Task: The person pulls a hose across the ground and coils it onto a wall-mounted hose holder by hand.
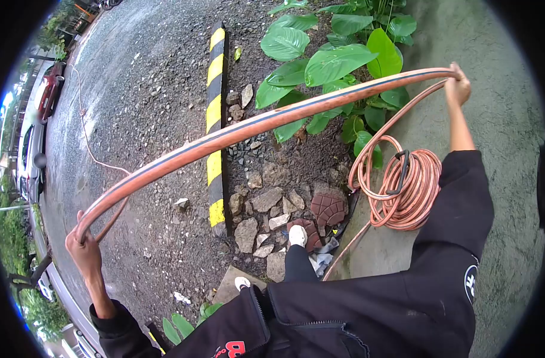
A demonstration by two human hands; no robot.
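Note:
An orange-brown garden hose (248, 127) with a dark stripe stretches in a raised arc between my two hands. At the lower left, my left hand (86, 249) is closed around one end of this stretch, and more hose trails behind it over the gravel. Far out to the upper right, my right hand (457, 89) grips the other end. From there the hose drops to a thick coil (424, 190) on a wall hook (399, 173), beside my right sleeve. Another length runs from the coil down past my feet.
A yellow-and-black parking curb (215, 128) lies on the gravel (147, 77). Broad-leaved plants (338, 62) grow against the grey wall (493, 77). Loose stones (266, 200) and brick-patterned pavers (329, 207) surround my shoes (297, 235). Parked cars (31, 149) stand at the far left.

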